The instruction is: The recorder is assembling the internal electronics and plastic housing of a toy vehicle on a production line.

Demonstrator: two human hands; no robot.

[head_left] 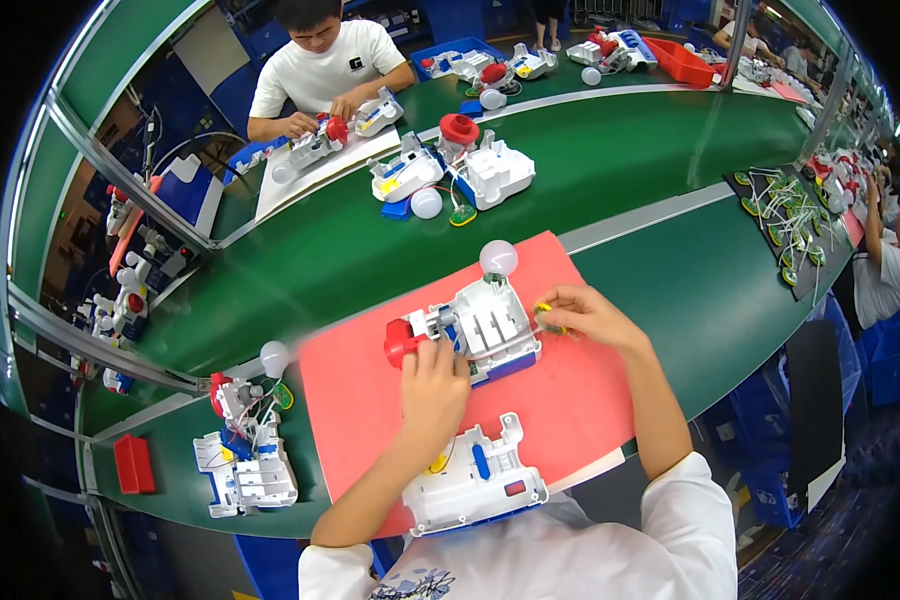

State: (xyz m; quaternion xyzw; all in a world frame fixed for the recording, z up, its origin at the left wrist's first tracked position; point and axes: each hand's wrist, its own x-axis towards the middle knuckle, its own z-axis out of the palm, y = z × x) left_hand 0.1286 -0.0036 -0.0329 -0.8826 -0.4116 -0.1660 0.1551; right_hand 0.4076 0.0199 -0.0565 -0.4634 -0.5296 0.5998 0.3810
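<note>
Bent fingers of the left hand [436, 388] touch the white toy shell [490, 325] next to its red knob [401, 342]; I cannot tell if they grip it. The right hand [592, 314] pinches a little green board [548, 318] between thumb and finger, just beside the shell. The shell sits on a pink sheet [360, 380], between the two hands, with a white ball [498, 258] at its far end. It looks light, hard and a bit slippery, like smooth plastic, so its side walls seem the best place to hold. The board looks easy to break, so hold it softly by its edge. Another white shell piece [475, 490] lies closer to the person.
</note>
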